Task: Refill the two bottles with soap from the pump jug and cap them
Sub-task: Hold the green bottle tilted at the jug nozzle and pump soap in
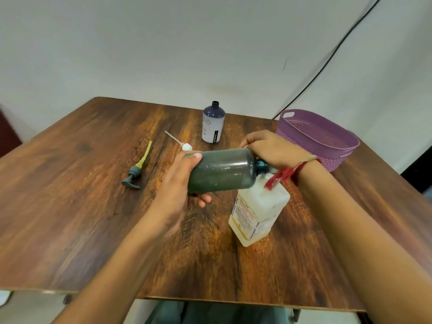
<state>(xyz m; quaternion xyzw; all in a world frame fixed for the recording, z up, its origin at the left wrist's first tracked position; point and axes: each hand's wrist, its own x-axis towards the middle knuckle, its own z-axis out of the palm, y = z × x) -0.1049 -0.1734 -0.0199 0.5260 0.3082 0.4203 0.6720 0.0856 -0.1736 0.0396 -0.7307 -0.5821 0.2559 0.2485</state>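
Your forearms cross the near edge of the wooden table (pixel 70 230), the left toward the middle, the right along the right side. Bare wood runs along the near strip and up the left side to the far left corner.

Your left hand (pixel 180 183) grips the base end of the dark green bottle (pixel 222 170), thumb on top and fingers curled beneath. It holds the bottle on its side in the air above the table's middle, neck pointing right. The neck reaches the top of the pump jug (pixel 257 213), which stands right of the middle.

Your right hand (pixel 273 148) arches over the jug's top with fingers bent down. That top is hidden, so you cannot tell whether the hand grips or only presses.

At the far edge the purple-and-white bottle (pixel 213 122) stands upright, neck open. A white pump head (pixel 184 146) and a grey pump head (pixel 134 174) lie left of it. A purple basket (pixel 327 136) fills the far right corner, just beyond your right hand.
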